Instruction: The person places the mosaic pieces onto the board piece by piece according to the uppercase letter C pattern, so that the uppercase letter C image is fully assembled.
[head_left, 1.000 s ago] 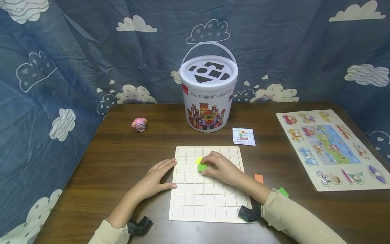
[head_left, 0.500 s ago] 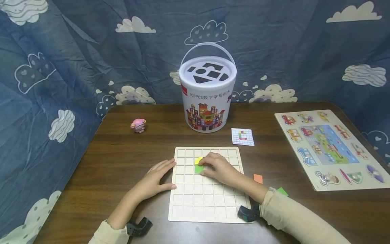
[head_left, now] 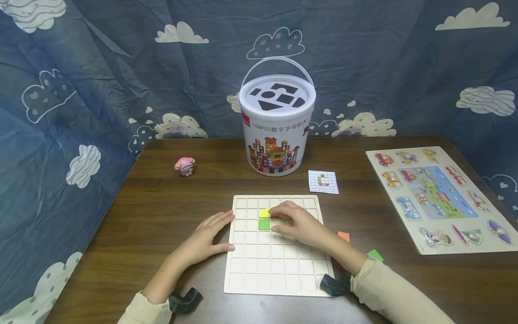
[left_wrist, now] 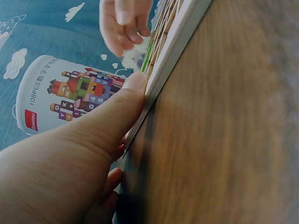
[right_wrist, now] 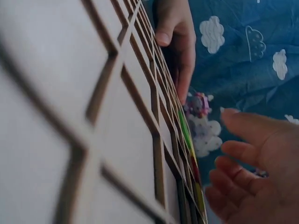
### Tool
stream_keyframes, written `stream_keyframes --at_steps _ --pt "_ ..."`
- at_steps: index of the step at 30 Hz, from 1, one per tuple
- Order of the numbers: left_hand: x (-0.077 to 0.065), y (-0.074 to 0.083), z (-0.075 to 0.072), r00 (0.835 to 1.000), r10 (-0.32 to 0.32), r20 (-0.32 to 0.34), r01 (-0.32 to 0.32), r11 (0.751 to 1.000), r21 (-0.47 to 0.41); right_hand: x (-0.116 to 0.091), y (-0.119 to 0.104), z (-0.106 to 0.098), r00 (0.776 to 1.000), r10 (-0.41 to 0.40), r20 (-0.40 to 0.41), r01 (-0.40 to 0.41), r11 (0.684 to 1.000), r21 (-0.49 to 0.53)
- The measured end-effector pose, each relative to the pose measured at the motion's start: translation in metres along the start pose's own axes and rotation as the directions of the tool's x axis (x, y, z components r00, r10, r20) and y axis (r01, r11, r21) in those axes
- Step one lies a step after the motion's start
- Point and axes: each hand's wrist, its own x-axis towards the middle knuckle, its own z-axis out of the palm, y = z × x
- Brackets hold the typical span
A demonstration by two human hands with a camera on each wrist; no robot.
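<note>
Left hand (head_left: 198,243): thumb and fingers spread wide, we see, at the board's (head_left: 264,281) left edge.
Right hand (head_left: 301,227): above the board, thumb and fingertips parted.
Green tile (head_left: 264,224): in a board cell, just left of that hand.
Yellow tile (head_left: 264,213): one cell beyond; whether a fingertip touches it, we cannot tell.
Card (head_left: 323,182): near the bucket (head_left: 277,126).

Green tile (head_left: 264,224); yellow piece (head_left: 264,213); pale gridded board (head_left: 251,265).

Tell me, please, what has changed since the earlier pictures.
The green tile slid slightly left, into line with the yellow tile; the right hand let it go and drew back rightward. The left hand, the board and the yellow tile stayed put.
</note>
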Motion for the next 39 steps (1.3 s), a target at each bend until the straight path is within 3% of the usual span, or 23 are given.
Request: stream_keyframes --at_steps 3,6,17,22,27,33,36,39 --pt "0.000 0.000 0.000 1.000 -0.008 0.003 0.008 1.000 -0.008 -0.008 -0.001 -0.013 0.998 -0.004 -0.055 0.007 0.999 0.053" --pt "0.000 0.000 0.000 1.000 -0.014 0.011 0.014 1.000 -0.012 -0.020 -0.001 -0.029 0.993 -0.019 -0.118 0.024 0.999 0.040" --pt "0.001 -0.003 0.001 1.000 -0.014 0.027 0.014 1.000 -0.005 -0.089 0.011 -0.067 0.969 -0.013 -0.247 -0.043 0.975 -0.217" --pt "0.000 -0.004 0.002 1.000 -0.009 0.026 0.009 1.000 -0.001 -0.119 0.023 -0.073 0.968 0.010 -0.253 -0.086 0.953 -0.291" --pt "0.001 -0.004 0.002 1.000 -0.009 0.024 0.009 1.000 -0.001 -0.143 0.035 -0.075 0.968 0.036 -0.248 -0.111 0.948 -0.297" --pt "0.001 -0.003 0.002 0.999 -0.020 0.028 0.020 1.000 -0.005 -0.162 0.046 -0.080 0.980 0.087 -0.178 -0.139 0.941 -0.308" --pt "0.001 -0.003 0.002 0.999 -0.022 0.028 0.022 1.000 -0.005 -0.168 0.051 -0.084 0.988 0.082 -0.128 -0.119 0.941 -0.316" --pt "0.001 -0.003 0.001 0.999 -0.023 0.029 0.023 1.000 -0.005 -0.170 0.056 -0.086 0.994 0.027 -0.107 -0.061 0.942 -0.331"
